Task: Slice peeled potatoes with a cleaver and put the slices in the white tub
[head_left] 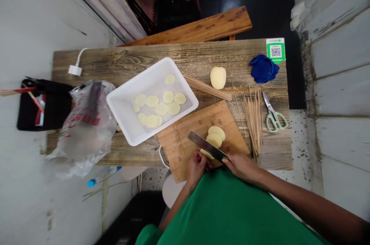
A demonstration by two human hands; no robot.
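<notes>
My right hand (240,166) is closed around the handle of a kitchen knife (204,144), whose blade points up and left over a wooden cutting board (180,133). Under and beside the blade lie round pale-yellow potato slices (216,133), overlapping one another. Curled fingers of my left hand (196,166) press against a potato piece (207,155) on the near side of the blade; part of that piece is hidden. A whole peeled potato (218,78) sits beyond the board. Several more slices (162,108) lie in a white plastic tub (130,129) to the left.
Thin wooden skewers (253,121) lie right of the board, with another bundle (206,87) behind it. Green-handled scissors (274,116), a blue cloth (263,68) and a QR-code card (276,50) are at the right end. A plastic bag (86,125) and a black holder (46,104) stand left.
</notes>
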